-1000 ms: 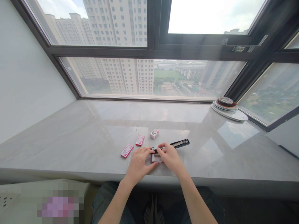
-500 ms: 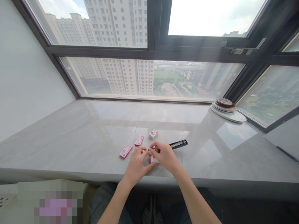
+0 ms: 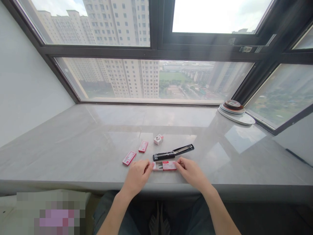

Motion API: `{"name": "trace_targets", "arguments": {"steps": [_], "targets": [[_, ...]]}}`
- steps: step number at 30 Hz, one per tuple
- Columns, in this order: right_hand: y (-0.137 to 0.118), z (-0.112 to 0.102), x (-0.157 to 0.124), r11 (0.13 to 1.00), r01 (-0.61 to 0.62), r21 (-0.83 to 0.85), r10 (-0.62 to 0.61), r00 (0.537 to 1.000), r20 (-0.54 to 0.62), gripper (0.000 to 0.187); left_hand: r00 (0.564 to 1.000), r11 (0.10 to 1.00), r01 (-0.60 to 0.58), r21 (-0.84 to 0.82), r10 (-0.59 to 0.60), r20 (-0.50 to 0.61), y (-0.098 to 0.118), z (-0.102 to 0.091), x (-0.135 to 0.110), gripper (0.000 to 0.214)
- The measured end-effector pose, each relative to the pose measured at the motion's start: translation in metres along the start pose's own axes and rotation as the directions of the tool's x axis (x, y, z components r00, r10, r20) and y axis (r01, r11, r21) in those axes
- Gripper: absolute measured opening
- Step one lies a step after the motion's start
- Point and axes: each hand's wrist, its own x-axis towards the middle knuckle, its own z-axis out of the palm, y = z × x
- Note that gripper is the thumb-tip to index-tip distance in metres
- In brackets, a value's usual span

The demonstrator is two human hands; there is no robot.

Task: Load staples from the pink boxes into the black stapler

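A small red and white staple box [image 3: 165,165] lies slid partly out of its sleeve on the grey stone sill [image 3: 73,143], near the front edge. My left hand [image 3: 137,174] pinches its left end and my right hand [image 3: 192,171] pinches its right end. Just behind the box lies a black stapler [image 3: 173,152], swung out flat, touched by neither hand. Two shut red staple boxes [image 3: 129,158] [image 3: 143,146] lie to the left, and a third small box [image 3: 158,139] sits farther back.
A stack of round plates or coasters [image 3: 235,112] rests at the sill's far right corner by the window frame. A white wall [image 3: 22,81] closes the left side. My knees show below the sill's front edge.
Both hands have drawn apart and come toward me off the stapler. The staple box, earlier hidden between them, now lies slid partly out of its sleeve, and the stapler lies uncovered.
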Motion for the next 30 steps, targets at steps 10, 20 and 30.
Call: {"name": "trace_targets", "arguments": {"steps": [10,20,30], "targets": [[0.047,-0.023,-0.005,0.929,-0.288,0.234,0.286,0.957,0.042,0.046,0.997,1.0,-0.004,-0.018,0.003,-0.075,0.024,0.019,0.003,0.03],[0.03,-0.043,0.06,0.758,0.076,0.647,-0.089,0.996,-0.013,0.056,0.995,0.995,0.042,0.086,-0.034,-0.097,0.027,0.027,0.01,0.029],[-0.031,-0.005,0.098,0.935,0.331,0.124,-0.346,0.929,0.13,0.038,0.991,0.982,0.031,0.187,-0.007,-0.131,0.031,0.03,0.009,0.024]]}}
